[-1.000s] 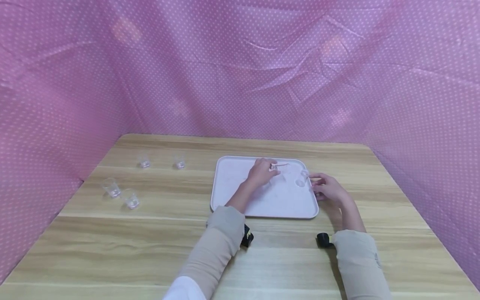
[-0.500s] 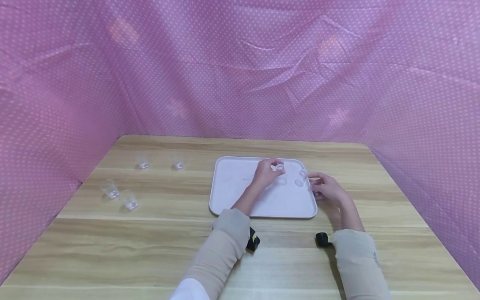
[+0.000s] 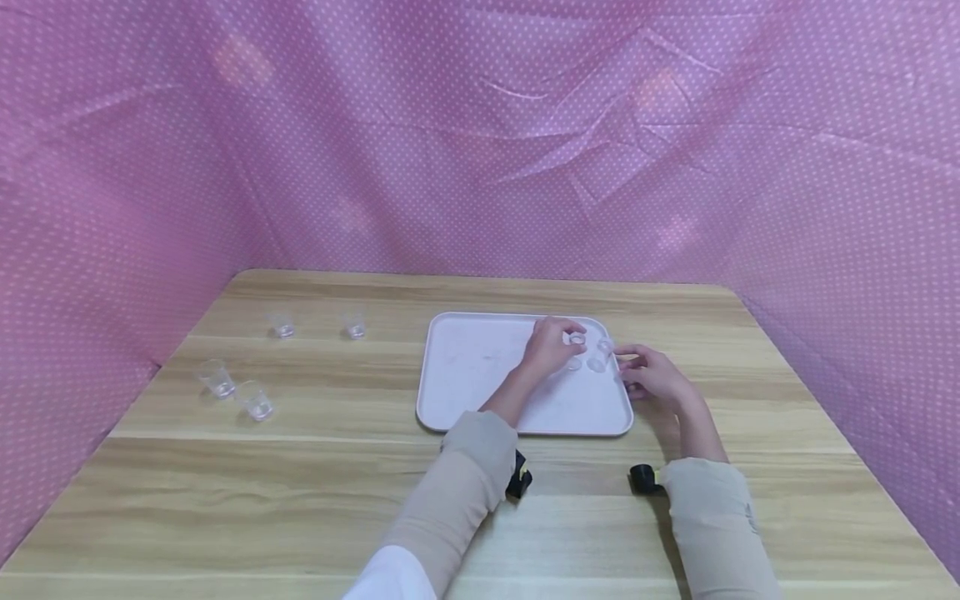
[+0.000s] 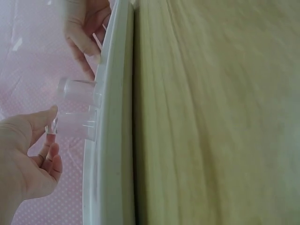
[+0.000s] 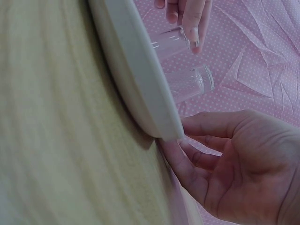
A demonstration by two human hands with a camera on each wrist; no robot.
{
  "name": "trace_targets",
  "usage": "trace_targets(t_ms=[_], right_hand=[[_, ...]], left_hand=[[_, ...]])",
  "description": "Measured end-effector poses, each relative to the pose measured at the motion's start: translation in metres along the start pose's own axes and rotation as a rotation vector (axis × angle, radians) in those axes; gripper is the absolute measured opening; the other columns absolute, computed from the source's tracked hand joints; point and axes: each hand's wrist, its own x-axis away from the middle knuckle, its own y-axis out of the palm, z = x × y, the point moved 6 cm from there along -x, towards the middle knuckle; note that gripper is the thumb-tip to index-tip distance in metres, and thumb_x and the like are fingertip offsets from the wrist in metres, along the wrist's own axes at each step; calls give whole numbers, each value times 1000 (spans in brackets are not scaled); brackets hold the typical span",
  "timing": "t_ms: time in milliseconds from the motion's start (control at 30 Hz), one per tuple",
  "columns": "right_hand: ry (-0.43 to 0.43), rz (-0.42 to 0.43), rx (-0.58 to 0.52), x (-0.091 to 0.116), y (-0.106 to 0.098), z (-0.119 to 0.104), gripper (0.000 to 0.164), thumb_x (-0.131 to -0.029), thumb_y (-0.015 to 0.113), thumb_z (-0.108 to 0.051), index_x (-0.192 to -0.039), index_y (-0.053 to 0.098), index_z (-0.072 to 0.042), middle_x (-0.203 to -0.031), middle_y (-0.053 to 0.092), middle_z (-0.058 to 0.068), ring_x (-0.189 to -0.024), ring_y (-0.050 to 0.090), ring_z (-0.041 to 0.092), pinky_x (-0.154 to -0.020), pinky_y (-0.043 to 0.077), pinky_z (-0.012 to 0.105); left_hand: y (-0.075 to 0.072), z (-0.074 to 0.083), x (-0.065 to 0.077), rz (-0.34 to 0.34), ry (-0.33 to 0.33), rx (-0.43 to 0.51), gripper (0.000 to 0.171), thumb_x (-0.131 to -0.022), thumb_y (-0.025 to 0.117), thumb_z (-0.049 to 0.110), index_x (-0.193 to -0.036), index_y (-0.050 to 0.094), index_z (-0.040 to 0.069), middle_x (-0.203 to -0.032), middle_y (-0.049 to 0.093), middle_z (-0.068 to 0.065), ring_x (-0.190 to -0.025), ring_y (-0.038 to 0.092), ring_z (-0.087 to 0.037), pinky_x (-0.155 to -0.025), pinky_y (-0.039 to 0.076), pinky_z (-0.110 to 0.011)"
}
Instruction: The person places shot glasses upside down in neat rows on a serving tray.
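A small clear cup (image 3: 574, 363) stands upside down on the white tray (image 3: 465, 392). My left hand (image 3: 551, 346) pinches this cup at its upturned base, between thumb and fingers; the left wrist view shows the hand (image 4: 30, 150) at the cup (image 4: 75, 125). Close on its right is a second inverted clear cup (image 3: 600, 357), untouched. At the tray's right edge, my right hand (image 3: 654, 375) grips the rim; in the right wrist view, the fingers of that hand (image 5: 253, 164) lie on both sides of the tray's corner (image 5: 164, 112).
On the left of the wooden table (image 3: 300, 500) several other clear cups stand apart, including one cup (image 3: 217, 379) near the left edge and another cup (image 3: 355, 325) farther back. A pink dotted curtain (image 3: 480, 167) surrounds the table's back and sides.
My left hand has slid right across the tray with the upside-down cup, bringing it nearer the second cup. The right hand has stayed at the tray's edge.
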Motion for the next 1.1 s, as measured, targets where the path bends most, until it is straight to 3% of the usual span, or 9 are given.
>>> trace_targets(t_ms=[233, 467, 633, 833, 1100], right_hand=[[4, 1, 5, 0, 0, 0, 46, -90, 50, 2, -133, 36, 7, -111, 47, 28, -79, 59, 22, -69, 53, 37], [9, 1, -2, 2, 2, -2, 47, -90, 50, 2, -134, 35, 6, -111, 47, 28, -81, 58, 22, -70, 53, 36], [13, -1, -16, 1, 2, -1, 47, -90, 50, 2, -134, 35, 6, -112, 46, 28, -82, 58, 22, -70, 53, 36], [15, 0, -14, 0, 0, 1, 48, -90, 49, 2, -135, 35, 5, -112, 45, 27, -82, 58, 21, -70, 52, 35], [3, -8, -23, -1, 1, 3, 49, -89, 51, 3, -135, 34, 6, -114, 45, 28, -83, 57, 21, -72, 52, 35]], left_hand=[[2, 7, 2, -37, -52, 5, 26, -81, 71, 19, -107, 68, 17, -107, 61, 4, -104, 43, -14, -84, 39, -25], [4, 9, 4, -10, -61, -30, 31, -79, 72, 20, -110, 67, 18, -108, 61, 3, -101, 44, -13, -78, 39, -22], [-3, 11, 6, -7, -66, -64, 41, -77, 75, 25, -116, 64, 22, -108, 60, 3, -104, 44, -15, -78, 40, -23], [-29, 9, 8, 25, -35, -83, 43, -76, 75, 26, -117, 63, 20, -110, 59, 0, -107, 44, -18, -83, 40, -27], [-84, -16, 18, 113, -54, -43, 43, -77, 74, 20, -118, 61, 15, -114, 58, -3, -111, 43, -22, -87, 41, -34]])
